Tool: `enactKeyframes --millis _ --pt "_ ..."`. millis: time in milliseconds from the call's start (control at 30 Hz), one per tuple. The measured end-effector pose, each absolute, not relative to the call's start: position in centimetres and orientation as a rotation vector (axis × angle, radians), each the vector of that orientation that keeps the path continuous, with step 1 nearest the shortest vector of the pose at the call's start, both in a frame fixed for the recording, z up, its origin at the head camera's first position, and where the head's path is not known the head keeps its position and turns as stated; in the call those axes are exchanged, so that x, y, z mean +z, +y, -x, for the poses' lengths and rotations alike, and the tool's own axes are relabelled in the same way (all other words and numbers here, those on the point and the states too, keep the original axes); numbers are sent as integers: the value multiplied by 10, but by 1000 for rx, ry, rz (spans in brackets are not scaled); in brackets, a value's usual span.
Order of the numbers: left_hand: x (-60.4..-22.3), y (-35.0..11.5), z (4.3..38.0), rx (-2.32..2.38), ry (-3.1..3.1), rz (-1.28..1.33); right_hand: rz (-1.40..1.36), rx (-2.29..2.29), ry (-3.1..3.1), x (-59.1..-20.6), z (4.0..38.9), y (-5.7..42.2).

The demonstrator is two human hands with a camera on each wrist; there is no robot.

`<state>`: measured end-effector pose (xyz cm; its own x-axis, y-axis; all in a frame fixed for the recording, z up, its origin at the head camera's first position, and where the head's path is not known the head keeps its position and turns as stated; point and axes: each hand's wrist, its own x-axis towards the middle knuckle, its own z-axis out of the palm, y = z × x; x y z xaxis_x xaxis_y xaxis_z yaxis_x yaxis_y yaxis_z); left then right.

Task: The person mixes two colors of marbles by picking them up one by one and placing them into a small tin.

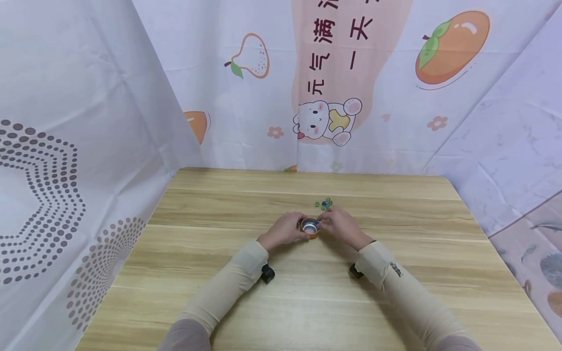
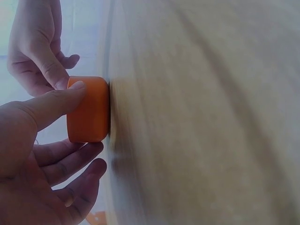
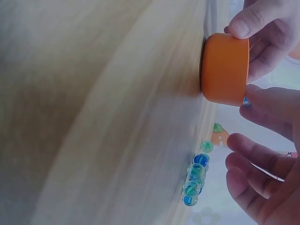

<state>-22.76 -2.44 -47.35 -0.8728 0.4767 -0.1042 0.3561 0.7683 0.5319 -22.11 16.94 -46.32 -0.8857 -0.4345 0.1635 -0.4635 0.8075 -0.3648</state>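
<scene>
A small round orange cup (image 1: 310, 229) with a shiny metal inside stands upright on the wooden table. My left hand (image 1: 284, 230) holds it from the left, thumb and fingers about its sides. In the left wrist view the thumb presses the cup's orange wall (image 2: 89, 112) near the rim. At the opposite rim, my right hand (image 1: 344, 228) pinches a blue marble (image 3: 246, 101) between thumb and index finger. The fingers hide most of that marble. Just beyond the right hand lie several green and blue glass marbles (image 1: 325, 204) in a loose cluster.
The wood-grain table (image 1: 228, 195) reaches back to a hanging curtain (image 1: 246, 107) with fruit and cartoon prints. Another patterned curtain (image 1: 39, 195) hangs along the left side. Dark wrist cameras (image 1: 267, 273) sit under both sleeves, close to the tabletop.
</scene>
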Motion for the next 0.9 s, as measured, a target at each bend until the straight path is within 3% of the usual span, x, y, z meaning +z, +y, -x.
enactKeyframes --millis 900 --pt "-472 -25 227 792 2713 -643 -721 660 -2968 -459 222 172"
